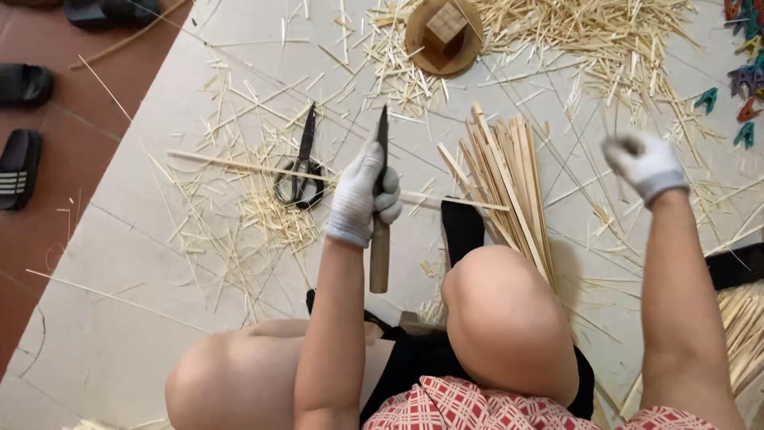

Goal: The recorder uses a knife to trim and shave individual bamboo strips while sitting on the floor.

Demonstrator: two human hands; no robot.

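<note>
My left hand (362, 195), in a white knit glove, grips a knife (380, 239) by its wooden handle, the dark blade pointing away from me. My right hand (645, 163), also gloved, is raised at the right and closed in a fist; a thin bamboo sliver (606, 119) seems to run from it, but motion blur hides the detail. A fan of flat bamboo slats (505, 171) lies between the two hands, beyond my right knee. One long thin strip (239, 166) stretches across the floor behind my left hand.
Black scissors (301, 171) lie left of the knife among shavings. A round wooden block (443, 36) sits at the top amid many splinters. Coloured clothes pegs (744, 87) lie far right, dark sandals (20, 167) on the red floor at left. More slats (744, 326) sit at lower right.
</note>
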